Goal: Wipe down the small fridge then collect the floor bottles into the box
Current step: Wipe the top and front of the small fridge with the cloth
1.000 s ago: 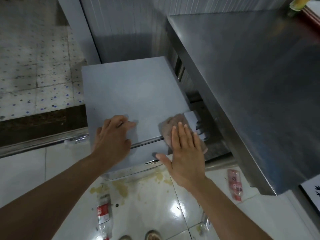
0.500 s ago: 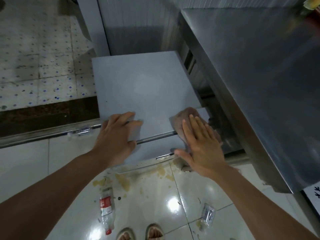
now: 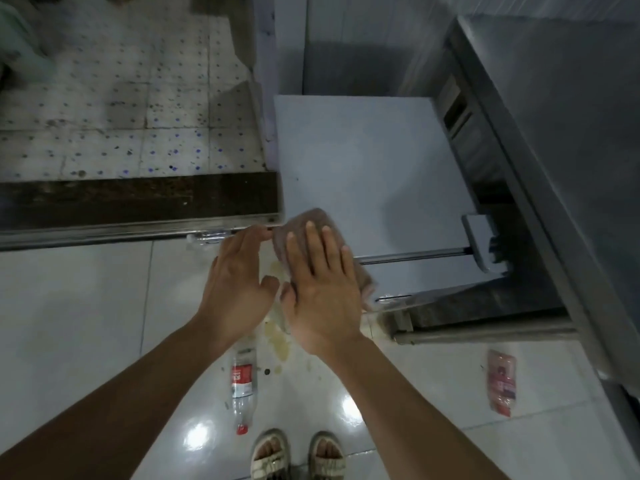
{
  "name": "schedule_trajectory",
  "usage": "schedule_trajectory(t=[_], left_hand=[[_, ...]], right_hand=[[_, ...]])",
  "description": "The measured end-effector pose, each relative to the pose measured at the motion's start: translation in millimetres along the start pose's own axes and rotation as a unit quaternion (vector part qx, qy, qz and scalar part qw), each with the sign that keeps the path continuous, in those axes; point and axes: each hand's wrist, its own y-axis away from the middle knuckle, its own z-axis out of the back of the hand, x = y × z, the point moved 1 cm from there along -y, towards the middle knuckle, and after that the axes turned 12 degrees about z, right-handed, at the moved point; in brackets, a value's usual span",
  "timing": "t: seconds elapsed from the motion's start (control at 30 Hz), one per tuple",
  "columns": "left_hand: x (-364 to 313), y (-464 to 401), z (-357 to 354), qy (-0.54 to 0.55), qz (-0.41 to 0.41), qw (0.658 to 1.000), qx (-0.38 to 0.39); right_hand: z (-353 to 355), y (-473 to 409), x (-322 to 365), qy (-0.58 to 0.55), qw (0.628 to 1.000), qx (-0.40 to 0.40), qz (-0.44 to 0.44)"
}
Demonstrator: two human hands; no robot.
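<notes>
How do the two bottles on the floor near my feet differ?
The clear bottle lies right in front of the sandals, below the left hand; the flattened red bottle lies off to the right, beside the steel counter. The clear one has a red band label and red cap and keeps its rounded shape; the other is wrapped nearly all in red and looks crushed. Both lie on their sides on the white tiles.

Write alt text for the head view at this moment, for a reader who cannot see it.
The right hand presses a brownish cloth flat on the front left corner of the small grey fridge, with the left hand open beside it. On the tiled floor lie a clear bottle with a red label and a crushed red-labelled bottle.
</notes>
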Motion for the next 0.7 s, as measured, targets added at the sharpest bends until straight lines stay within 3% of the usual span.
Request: schedule_trajectory(t=[0.2,0.4,0.57,0.7], left_hand=[[14,4,14,0.029,0.055,0.998,-0.003],[16,3,14,0.061,0.059,0.996,0.011],[7,-7,14,0.059,0.043,0.997,0.011],[1,-30,19,0.054,0.033,0.998,0.014]], right_hand=[[6,19,-14,0.027,0.990,0.027,0.135],[20,66,-65,0.008,0.999,0.005,0.036],[9,9,-34,0.000,0.993,0.031,0.115],[13,-59,-54,-0.021,0.993,0.033,0.115]])
